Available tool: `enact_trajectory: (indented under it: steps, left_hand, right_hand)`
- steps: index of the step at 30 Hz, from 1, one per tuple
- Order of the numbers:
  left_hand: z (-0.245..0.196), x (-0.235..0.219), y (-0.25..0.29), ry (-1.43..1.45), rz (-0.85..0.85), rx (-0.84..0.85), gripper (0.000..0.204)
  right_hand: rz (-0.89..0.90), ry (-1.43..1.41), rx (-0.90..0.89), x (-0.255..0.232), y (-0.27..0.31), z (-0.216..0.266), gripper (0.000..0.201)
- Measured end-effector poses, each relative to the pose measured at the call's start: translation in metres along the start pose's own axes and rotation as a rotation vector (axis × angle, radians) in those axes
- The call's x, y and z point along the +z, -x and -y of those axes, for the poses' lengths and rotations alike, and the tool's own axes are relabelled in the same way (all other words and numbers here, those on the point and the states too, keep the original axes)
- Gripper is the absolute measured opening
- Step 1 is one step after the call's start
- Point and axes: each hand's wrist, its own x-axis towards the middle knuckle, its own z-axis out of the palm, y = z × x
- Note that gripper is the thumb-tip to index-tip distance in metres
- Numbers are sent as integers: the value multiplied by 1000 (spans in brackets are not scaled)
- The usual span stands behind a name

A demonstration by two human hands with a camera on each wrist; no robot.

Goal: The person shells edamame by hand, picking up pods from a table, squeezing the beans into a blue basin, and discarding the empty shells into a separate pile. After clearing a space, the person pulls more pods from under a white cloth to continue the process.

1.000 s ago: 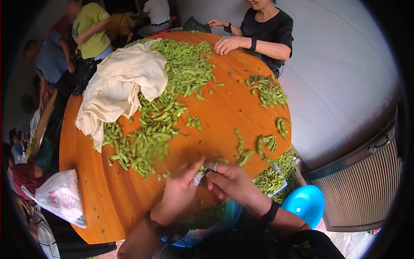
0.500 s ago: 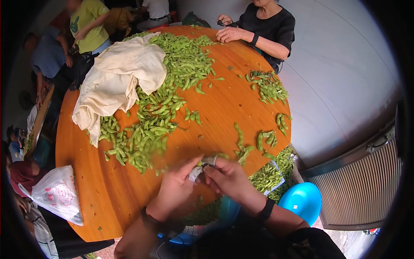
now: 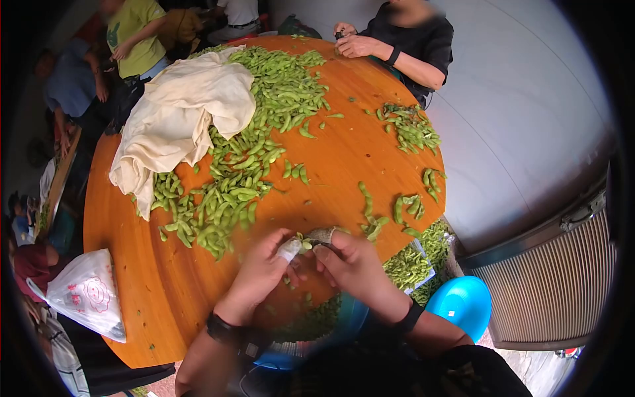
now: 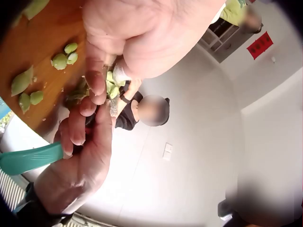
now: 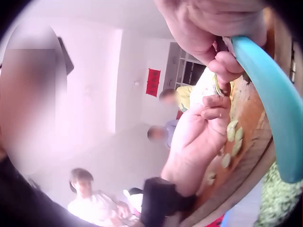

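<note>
In the head view my left hand (image 3: 259, 270), white wrap (image 3: 289, 250) on one digit, pinches a small green pod (image 3: 305, 243) above the table's near edge. My right hand (image 3: 357, 270) meets it fingertip to fingertip, a greyish cover (image 3: 321, 235) on one finger. Its fingers curl round a tool with a teal handle (image 5: 272, 99), seen in the right wrist view; the tool's working end is hidden. The left wrist view has split green pod pieces (image 4: 112, 87) between the two hands.
Pods (image 3: 231, 192) heap on the round wooden table (image 3: 331, 172) beside a cream cloth (image 3: 185, 106). A plastic bag (image 3: 89, 294) lies at the left edge. Below right are a blue basin (image 3: 461, 308) and more pods (image 3: 407, 268). Someone in black (image 3: 423, 56) works across the table.
My left hand's wrapped digit has moved up and slightly left, and small green bits now show below the hands. My right hand keeps its grip. The person across has brought both hands together.
</note>
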Motion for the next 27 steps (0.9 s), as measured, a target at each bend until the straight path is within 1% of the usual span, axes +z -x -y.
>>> enact_trajectory:
  steps: [1, 3, 4, 6, 7, 9, 10, 12, 13, 15, 19, 22, 24, 25, 27]
  left_hand:
    - [2, -1, 0, 2, -3, 0, 26]
    - [5, -4, -1, 127, 45, 15, 24]
    - [6, -4, 0, 129, 41, 17, 24]
    - [7, -3, 0, 172, -31, -15, 18]
    - [7, -3, 0, 175, -36, -14, 18]
    - [5, -3, 0, 138, -46, -39, 17]
    - [4, -4, 0, 140, -49, -39, 17]
    - [4, -5, -1, 129, 2, -31, 18]
    - [6, -6, -1, 130, 0, -30, 18]
    - [11, -7, -3, 156, 3, 18, 17]
    - [-2, -4, 4, 101, 9, 10, 17]
    - [-7, -3, 7, 102, 58, 46, 16]
    - [-1, -5, 5, 40, 72, 80, 15]
    - [0, -6, 4, 37, 72, 84, 15]
    - [0, -5, 5, 57, 45, 42, 14]
  right_hand:
    - [4, 1, 0, 3, 0, -2, 8]
    - [-90, 156, -322, 9, 0, -8, 8]
    - [-85, 157, -322, 11, 2, -8, 8]
    - [-89, 253, -271, 14, 6, -4, 8]
    - [-84, 254, -271, 15, 6, -2, 8]
    - [-63, 16, -136, 19, 8, 2, 8]
    - [-59, 16, -135, 19, 7, -1, 8]
    - [-47, -52, 8, 17, 5, -9, 9]
    - [-46, -52, 8, 17, 5, -7, 9]
    - [-41, -155, 108, 16, 4, 1, 9]
    - [-44, -102, 55, 16, 3, -4, 10]
    - [-72, -72, -8, 16, 4, -2, 11]
    - [-113, -27, -109, 17, 4, -6, 11]
    - [-113, -27, -113, 17, 5, -4, 11]
    - [-104, -183, -8, 16, 8, 0, 11]
